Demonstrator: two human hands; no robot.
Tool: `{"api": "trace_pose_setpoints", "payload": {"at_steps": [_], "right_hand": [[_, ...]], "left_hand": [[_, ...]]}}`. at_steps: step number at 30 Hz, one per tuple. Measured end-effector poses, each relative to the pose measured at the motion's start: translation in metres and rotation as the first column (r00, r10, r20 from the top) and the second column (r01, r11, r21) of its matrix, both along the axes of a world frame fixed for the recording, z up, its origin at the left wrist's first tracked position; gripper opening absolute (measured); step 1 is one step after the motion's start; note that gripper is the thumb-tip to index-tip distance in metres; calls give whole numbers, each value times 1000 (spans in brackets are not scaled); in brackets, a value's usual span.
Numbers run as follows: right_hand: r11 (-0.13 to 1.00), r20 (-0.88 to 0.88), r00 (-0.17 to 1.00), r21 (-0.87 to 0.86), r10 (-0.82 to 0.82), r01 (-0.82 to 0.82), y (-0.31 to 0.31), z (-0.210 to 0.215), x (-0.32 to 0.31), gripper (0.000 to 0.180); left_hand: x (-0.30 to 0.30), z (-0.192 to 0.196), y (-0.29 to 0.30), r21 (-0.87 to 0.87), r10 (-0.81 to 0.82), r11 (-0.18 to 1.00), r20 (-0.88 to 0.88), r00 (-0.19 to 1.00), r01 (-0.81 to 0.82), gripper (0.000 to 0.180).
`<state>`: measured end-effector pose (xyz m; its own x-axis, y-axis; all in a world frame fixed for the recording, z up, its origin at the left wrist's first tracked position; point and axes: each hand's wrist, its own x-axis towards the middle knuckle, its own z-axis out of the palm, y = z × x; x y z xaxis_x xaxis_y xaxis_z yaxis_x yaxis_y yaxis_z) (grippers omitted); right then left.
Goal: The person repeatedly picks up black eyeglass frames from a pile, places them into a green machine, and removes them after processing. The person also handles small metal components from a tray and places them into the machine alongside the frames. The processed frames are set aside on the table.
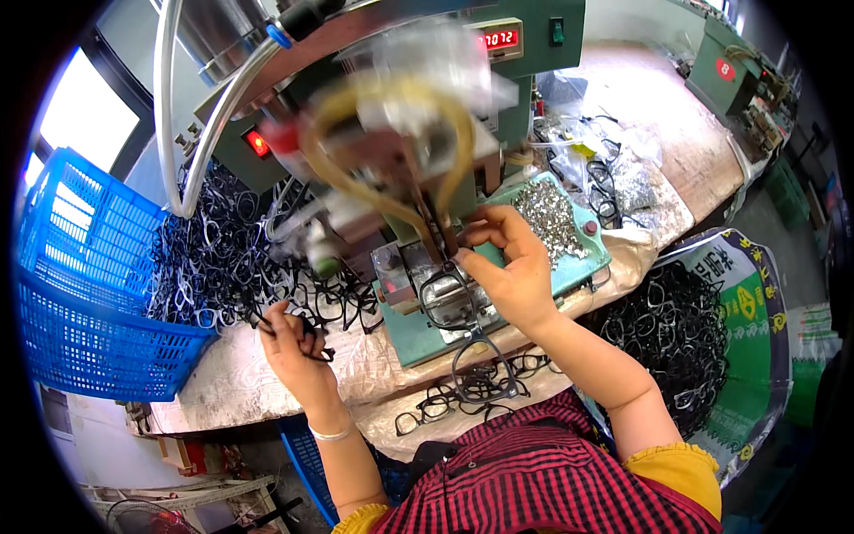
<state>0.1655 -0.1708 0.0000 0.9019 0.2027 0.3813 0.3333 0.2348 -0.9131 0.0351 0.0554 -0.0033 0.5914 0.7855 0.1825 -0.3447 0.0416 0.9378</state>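
The right hand (511,267) has bent, slightly parted fingers beside the frame's (474,335) upper end; grip unclear. The left hand (298,356) curls closed around black parts (313,331).

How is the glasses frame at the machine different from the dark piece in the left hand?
The glasses frame shows two rings, one nearer the machine than the other; the dark piece is mostly hidden by the left hand. The glasses frame is by the right hand; the dark piece is farther left, away from it. Both look dark.
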Motion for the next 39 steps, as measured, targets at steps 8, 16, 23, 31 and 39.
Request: {"api": "trace_pose_setpoints", "payload": {"at_steps": [8,16,23,31,39], "right_hand": [[995,-61,993,4,99,-99,-2,31,-26,45],[399,535,821,-720,-201,567,-72,-44,47,23],[535,610,780,-617,-138,577,-86,-68,57,13],[597,714,700,-561,-2,574,-71,-70,90,13],[924,-254,895,11,-367,382,-124,-110,68,15]], "left_hand": [[-21,65,-98,-203,-563,800,70,823,565,31],[21,29,-120,-640,-888,263,133,441,722,30],[21,26,-127,-663,-851,259,187,491,702,28],[-2,-8,-105,-493,-915,314,72,397,811,49],[-92,-17,4,355,213,930,-314,925,-94,7]]}}
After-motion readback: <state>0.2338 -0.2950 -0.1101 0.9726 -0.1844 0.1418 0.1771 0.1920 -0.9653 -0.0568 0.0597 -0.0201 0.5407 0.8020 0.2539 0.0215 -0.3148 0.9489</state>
